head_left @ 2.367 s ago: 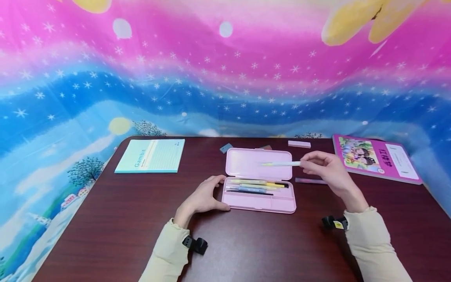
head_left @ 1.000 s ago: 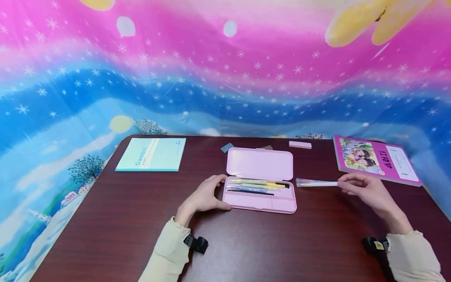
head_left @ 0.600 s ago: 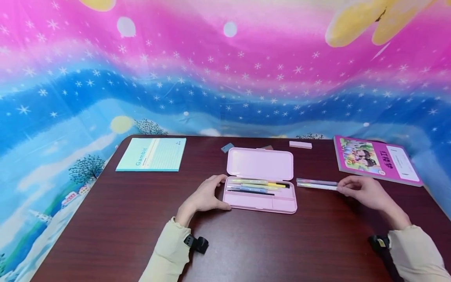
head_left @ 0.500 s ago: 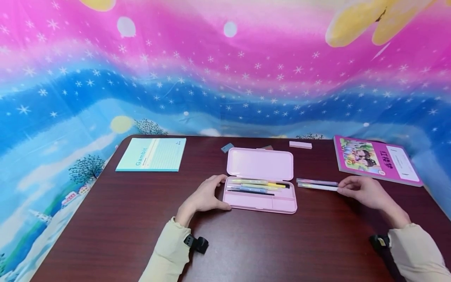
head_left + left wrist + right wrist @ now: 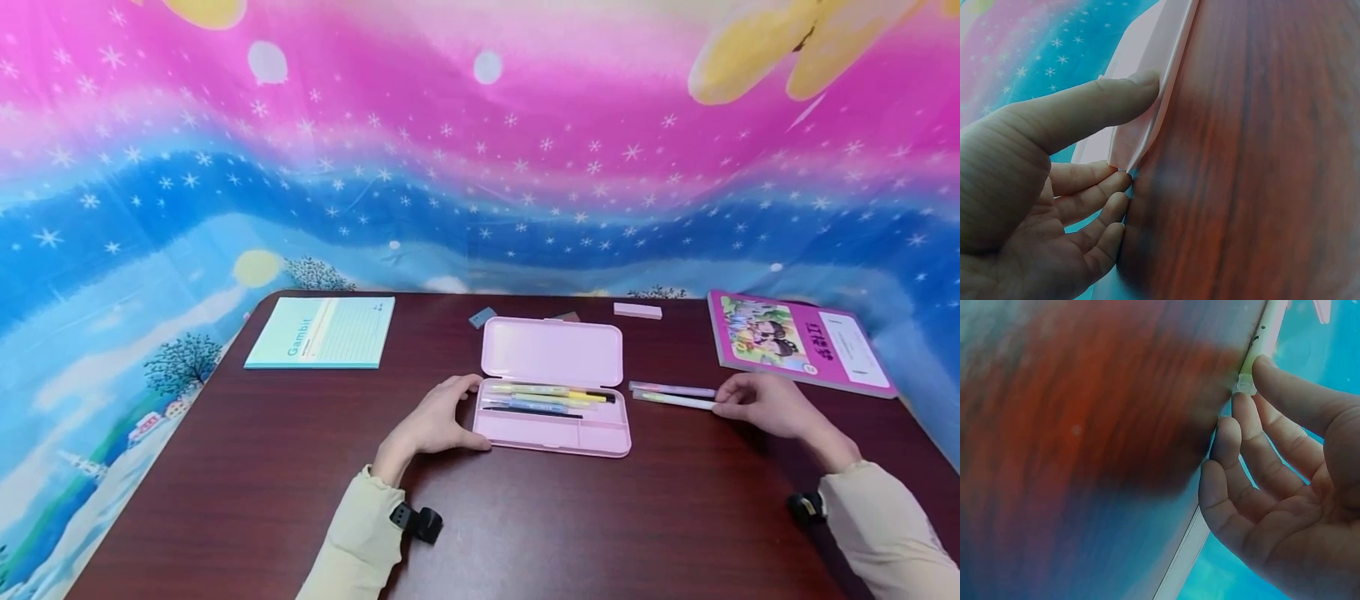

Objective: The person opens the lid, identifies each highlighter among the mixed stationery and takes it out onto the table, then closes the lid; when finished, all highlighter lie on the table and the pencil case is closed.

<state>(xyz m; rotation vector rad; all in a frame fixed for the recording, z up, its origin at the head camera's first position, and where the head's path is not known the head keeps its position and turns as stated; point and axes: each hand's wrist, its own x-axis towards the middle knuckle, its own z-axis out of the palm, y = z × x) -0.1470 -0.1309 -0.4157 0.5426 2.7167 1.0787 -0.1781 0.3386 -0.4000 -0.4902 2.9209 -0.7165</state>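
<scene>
An open pink pencil case (image 5: 525, 432) lies mid-table with its lid folded back. Several pens and pencils (image 5: 547, 399) rest in its long compartment. My left hand (image 5: 431, 419) holds the case's left end, thumb on the front rim and fingers at the side, as the left wrist view (image 5: 1041, 200) shows too. Right of the case, a white marker (image 5: 678, 402) with a yellowish tip lies beside a purplish marker (image 5: 675, 389). My right hand (image 5: 776, 407) has thumb and fingertips at the white marker's right end, seen close up in the right wrist view.
A pale green notebook (image 5: 322, 332) lies at the back left, a pink picture-covered book (image 5: 798, 342) at the back right. Behind the lid are a grey-blue eraser (image 5: 482, 317), a mostly hidden brown block (image 5: 572, 317) and a pink block (image 5: 637, 311). A printed curtain hangs behind.
My right hand has carried the white marker from over the lid rightward and down to the table, beside the purplish one. The left hand has stayed on the case.
</scene>
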